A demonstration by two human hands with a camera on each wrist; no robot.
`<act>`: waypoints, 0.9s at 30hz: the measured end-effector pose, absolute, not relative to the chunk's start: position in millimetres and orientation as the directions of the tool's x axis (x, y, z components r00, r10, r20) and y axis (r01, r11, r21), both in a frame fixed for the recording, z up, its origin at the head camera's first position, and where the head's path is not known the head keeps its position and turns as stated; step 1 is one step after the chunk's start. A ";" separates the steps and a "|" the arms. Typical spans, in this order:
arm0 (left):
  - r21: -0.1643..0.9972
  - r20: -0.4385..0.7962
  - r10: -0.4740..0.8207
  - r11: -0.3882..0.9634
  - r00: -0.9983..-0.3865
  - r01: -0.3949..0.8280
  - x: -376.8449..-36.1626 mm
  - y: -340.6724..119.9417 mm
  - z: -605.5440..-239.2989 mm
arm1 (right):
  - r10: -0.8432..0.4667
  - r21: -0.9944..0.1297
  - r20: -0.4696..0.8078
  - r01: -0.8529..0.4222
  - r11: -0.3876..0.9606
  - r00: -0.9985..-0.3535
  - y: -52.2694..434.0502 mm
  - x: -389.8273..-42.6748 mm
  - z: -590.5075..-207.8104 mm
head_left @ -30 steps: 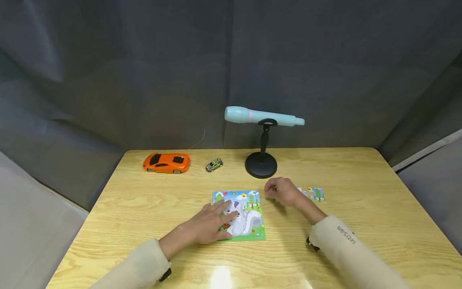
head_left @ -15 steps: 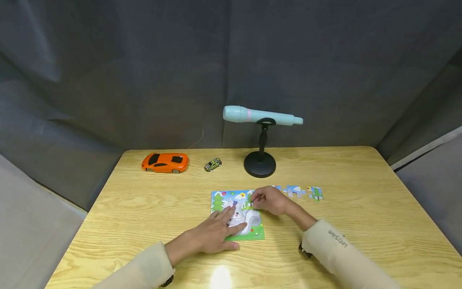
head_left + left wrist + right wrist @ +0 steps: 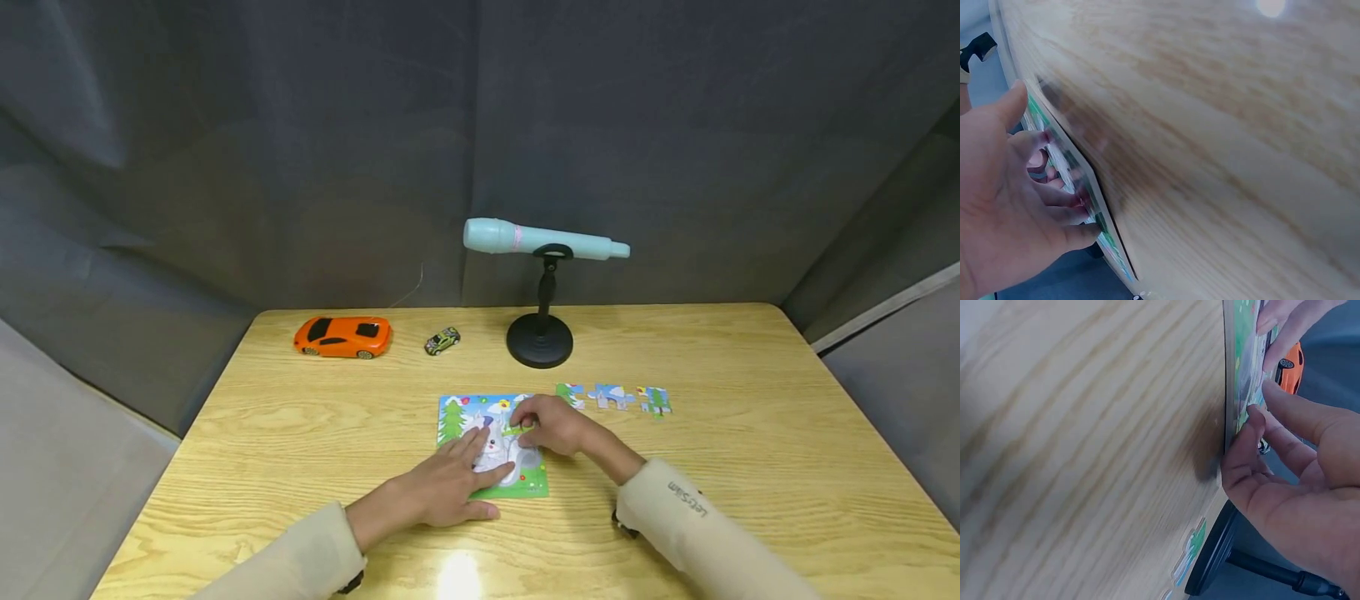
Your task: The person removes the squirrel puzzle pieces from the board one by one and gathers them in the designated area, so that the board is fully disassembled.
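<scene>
Squirrel puzzle [image 3: 492,447] lies flat on the table [image 3: 300,433], nearly square, beneath both hands. From here I see the left hand [image 3: 450,486] resting on it, fingers outstretched; the right hand [image 3: 555,425] bends over its far right part, nearer the loose pieces [image 3: 612,395]. Whether the right grip pinches anything, I can't tell.

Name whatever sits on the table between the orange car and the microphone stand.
In the head view, a small green-and-black toy car sits between the orange car and the microphone stand.
</scene>
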State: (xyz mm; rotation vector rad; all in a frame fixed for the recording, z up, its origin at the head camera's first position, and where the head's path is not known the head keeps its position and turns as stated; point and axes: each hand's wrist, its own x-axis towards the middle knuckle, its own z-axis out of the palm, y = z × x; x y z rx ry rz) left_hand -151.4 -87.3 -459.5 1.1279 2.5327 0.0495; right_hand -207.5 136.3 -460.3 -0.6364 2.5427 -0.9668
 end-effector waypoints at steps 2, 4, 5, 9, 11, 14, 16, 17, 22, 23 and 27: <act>0.162 -0.316 0.725 0.677 -0.612 0.718 -151.2 -86.5 -459.2 | -0.521 -0.679 -0.157 -0.292 0.674 -0.839 135.1 -207.6 -460.8; 0.152 -0.320 0.723 0.678 -0.613 0.720 -151.5 -85.8 -459.1 | -0.526 -0.673 -0.153 -0.301 0.675 -0.837 134.5 -207.8 -461.7; 0.148 -0.323 0.721 0.678 -0.613 0.720 -151.6 -85.5 -459.3 | -0.528 -0.673 -0.152 -0.304 0.674 -0.835 134.4 -207.8 -461.8; 0.141 -0.329 0.716 0.682 -0.616 0.717 -152.4 -84.7 -459.8 | -0.538 -0.675 -0.134 -0.321 0.664 -0.832 134.7 -207.4 -461.8; 0.136 -0.327 0.715 0.683 -0.618 0.718 -152.6 -84.4 -459.7 | -0.556 -0.679 -0.105 -0.349 0.645 -0.824 135.9 -207.1 -462.2; 0.130 -0.324 0.714 0.684 -0.621 0.718 -152.8 -84.4 -459.1 | -0.560 -0.691 -0.109 -0.342 0.637 -0.821 136.0 -207.2 -460.5; 0.128 -0.321 0.715 0.683 -0.621 0.719 -152.6 -84.6 -458.8 | -0.560 -0.693 -0.122 -0.333 0.639 -0.820 135.9 -207.8 -460.0; 0.126 -0.320 0.716 0.682 -0.621 0.721 -152.5 -84.7 -458.7 | -0.546 -0.693 -0.148 -0.307 0.652 -0.825 135.2 -208.1 -458.5; 0.130 -0.318 0.717 0.681 -0.620 0.720 -152.5 -84.6 -458.9 | -0.562 -0.706 -0.152 -0.309 0.638 -0.813 137.7 -209.1 -458.3; 0.129 -0.318 0.716 0.682 -0.621 0.720 -152.7 -84.5 -459.0 | -0.569 -0.718 -0.147 -0.309 0.624 -0.809 138.7 -209.0 -458.5; 0.131 -0.318 0.713 0.686 -0.625 0.716 -153.1 -84.5 -460.1 | -0.590 -0.769 -0.132 -0.294 0.568 -0.796 141.9 -208.8 -460.2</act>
